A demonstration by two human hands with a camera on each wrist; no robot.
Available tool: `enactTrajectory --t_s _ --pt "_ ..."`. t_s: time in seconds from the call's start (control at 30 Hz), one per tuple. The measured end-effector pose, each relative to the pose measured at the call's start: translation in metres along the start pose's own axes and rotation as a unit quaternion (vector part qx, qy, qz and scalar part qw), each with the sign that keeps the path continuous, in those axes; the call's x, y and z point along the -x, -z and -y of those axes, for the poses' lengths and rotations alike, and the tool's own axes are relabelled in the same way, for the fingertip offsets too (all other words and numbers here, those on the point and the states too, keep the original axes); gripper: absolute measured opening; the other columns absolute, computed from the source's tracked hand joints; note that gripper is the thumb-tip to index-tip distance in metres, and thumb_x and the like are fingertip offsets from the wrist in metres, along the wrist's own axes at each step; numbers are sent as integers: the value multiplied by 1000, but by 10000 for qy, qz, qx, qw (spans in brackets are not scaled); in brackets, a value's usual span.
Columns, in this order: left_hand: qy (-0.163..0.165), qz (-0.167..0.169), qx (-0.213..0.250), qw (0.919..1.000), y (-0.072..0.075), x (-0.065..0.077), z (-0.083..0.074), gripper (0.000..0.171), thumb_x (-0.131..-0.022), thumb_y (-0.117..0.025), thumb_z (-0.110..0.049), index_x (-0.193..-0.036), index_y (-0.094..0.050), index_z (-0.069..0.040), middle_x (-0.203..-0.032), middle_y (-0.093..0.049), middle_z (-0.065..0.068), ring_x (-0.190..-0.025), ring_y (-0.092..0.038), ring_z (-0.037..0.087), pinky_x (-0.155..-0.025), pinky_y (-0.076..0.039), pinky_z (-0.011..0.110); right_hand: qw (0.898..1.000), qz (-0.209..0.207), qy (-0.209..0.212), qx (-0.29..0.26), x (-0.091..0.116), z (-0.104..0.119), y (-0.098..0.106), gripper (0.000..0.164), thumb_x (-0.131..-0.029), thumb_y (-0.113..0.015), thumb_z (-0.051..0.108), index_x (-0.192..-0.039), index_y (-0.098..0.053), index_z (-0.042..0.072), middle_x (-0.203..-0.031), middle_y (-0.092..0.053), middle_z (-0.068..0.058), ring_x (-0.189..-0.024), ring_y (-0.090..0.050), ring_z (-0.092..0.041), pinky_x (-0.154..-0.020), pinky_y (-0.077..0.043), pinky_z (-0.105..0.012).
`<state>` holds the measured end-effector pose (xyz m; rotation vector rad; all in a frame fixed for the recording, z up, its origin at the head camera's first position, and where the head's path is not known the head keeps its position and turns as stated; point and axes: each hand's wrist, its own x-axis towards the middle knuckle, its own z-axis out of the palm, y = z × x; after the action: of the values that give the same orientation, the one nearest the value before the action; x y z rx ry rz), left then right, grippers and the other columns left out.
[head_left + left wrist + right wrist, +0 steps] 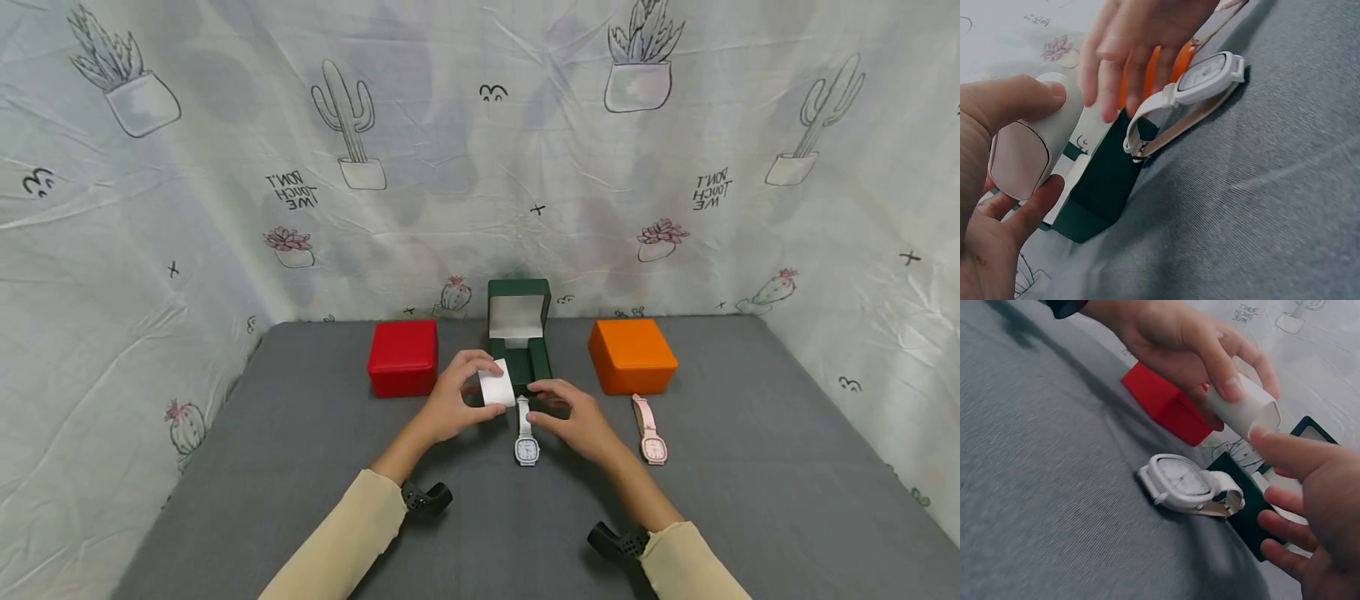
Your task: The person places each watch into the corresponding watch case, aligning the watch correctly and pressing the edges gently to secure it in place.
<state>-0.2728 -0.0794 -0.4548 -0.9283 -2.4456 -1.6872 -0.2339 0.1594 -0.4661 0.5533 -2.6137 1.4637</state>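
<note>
My left hand [453,400] holds a white watch cushion [497,385] between thumb and fingers, just in front of the open green watch box [538,358]. In the left wrist view the pale end of the cushion [1021,159] faces the camera. To its right, my right hand [573,417] has loosely bent fingers with nothing between them; its thumb [1297,453] overlaps the cushion's end in the right wrist view. Between the hands a white watch [527,450] lies on the grey table, its fastened strap [1229,487] pointing toward the green box.
Left of the green box stands a closed red box [402,358]. A closed orange box [633,357] is on the right, with a pink watch [653,448] lying in front of it. Behind the grey table [300,467] hangs a white curtain [450,225] printed with cacti.
</note>
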Motion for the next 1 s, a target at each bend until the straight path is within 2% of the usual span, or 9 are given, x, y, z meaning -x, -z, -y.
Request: enactTrajectory --t_s 0.23,0.33,0.5,0.67,1.0 --pt "214 7 27 9998 -1 7 -3 44 -78 -79 -5 -118 -60 -9 -140 -43 19 -126 -44 31 -94 -51 54 9940 422 -52 1009 7 -2 1 59 -74 -82 39 -126 -63 18 -130 -62 -4 -119 -58 -26 -103 -45 -52" --pt "264 -1 61 9996 -1 10 -12 44 -78 -77 -3 -118 -59 -5 -140 -41 24 -126 -43 34 -94 -50 57 9896 652 -150 1273 8 -1 1 68 -70 -84 45 -130 -61 22 -134 -60 -4 -125 -53 -29 -106 -40 -56" --pt "160 25 161 9997 -1 15 -29 42 -79 -75 0 -118 -59 0 -138 -43 26 -123 -45 35 -92 -51 57 9811 954 -193 1673 9 0 1 83 -64 -84 53 -136 -56 23 -140 -54 -7 -128 -48 -32 -105 -40 -57" --pt "24 70 209 9998 -3 16 -32 42 -79 -75 -1 -118 -59 0 -137 -44 24 -122 -46 34 -92 -53 54 9763 1064 8 1882 9 0 -2 89 -61 -84 56 -138 -54 25 -141 -53 -6 -128 -47 -31 -104 -42 -56" --pt "156 18 241 9996 -2 16 -30 41 -79 -76 0 -117 -60 0 -136 -45 19 -122 -46 32 -92 -52 54 9755 999 343 1928 9 -2 -7 86 -62 -84 56 -135 -56 22 -139 -55 -3 -130 -47 -29 -105 -41 -57"
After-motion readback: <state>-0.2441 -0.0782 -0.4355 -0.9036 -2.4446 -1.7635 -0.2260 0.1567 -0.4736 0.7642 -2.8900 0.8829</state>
